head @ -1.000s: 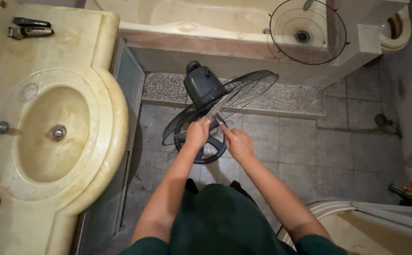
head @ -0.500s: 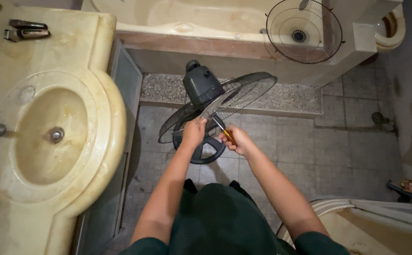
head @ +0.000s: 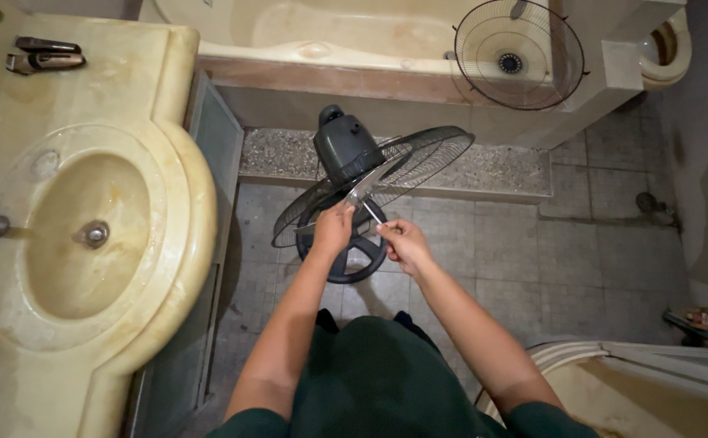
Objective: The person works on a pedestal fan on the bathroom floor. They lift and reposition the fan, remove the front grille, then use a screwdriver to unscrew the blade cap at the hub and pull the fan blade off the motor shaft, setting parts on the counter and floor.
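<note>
Fan [head: 362, 174] work occupies both our hands at this moment: a dark pedestal fan stands on the tiled floor [head: 581, 259], just in front of the stone step below the bathtub [head: 330, 32], tilted so its rear wire guard [head: 386, 174] faces up toward us. Its round base [head: 346, 255] sits on the tiles right beneath our hands. Our left hand [head: 332, 229] grips the lower rim of the guard, fingers wrapped closed around the wire and steadying it. Our right hand [head: 403, 243] sits just beside the fan's base, fingers pinched narrow around a thin screwdriver [head: 370, 212] whose shaft points up to the guard rim next to our left hand.

We judge the tip should seat squarely at the fastener before any turn, with the left hand holding the guard firm so the tilted head does not swing. Keeping the shaft in line with the screw, rather than angled, should spare the head from slipping; whether the tip is seated now is too small to tell.

A detached front grille [head: 520, 53] rests on the tub's edge, well beyond the fan. A cream washbasin [head: 78, 235] lies to the fan's left, with a dark clip-like tool [head: 46, 55] on its top.
</note>
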`<state>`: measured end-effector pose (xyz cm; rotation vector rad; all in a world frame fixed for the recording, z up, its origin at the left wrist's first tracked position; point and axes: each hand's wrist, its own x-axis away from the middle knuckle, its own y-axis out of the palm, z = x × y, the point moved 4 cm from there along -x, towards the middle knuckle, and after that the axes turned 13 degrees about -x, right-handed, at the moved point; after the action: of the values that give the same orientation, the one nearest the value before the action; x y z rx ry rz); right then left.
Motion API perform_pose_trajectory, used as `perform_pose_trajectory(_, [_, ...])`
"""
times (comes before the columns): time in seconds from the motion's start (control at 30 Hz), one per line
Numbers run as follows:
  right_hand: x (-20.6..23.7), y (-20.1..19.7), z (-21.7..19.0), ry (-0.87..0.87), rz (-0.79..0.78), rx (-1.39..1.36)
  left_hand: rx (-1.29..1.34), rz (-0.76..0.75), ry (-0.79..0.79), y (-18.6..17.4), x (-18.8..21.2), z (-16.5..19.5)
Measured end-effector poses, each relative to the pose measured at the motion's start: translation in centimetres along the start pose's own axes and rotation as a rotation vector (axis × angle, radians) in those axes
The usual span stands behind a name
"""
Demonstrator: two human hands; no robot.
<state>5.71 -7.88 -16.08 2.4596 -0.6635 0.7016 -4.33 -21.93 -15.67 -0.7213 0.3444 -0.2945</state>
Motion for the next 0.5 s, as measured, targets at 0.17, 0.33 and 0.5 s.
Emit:
perform_pose_trajectory(0.17, [2.3,1.3,-2.5,-0.856,0.026,0.753,0.011,0.012,-0.01,0.2,0.2,0.0])
perform_pose_trajectory(0.33, [1.1,1.0,-2.1,-0.669,0.034,0.755,-0.007,-0.012,-0.036,0.2,0.1,-0.1])
perform_pose_trajectory(0.5, [-0.1,-0.2,0.5,0.312,-0.176,-0.005,-0.015,-0.01,-0.021,0.1,0.3,0.1])
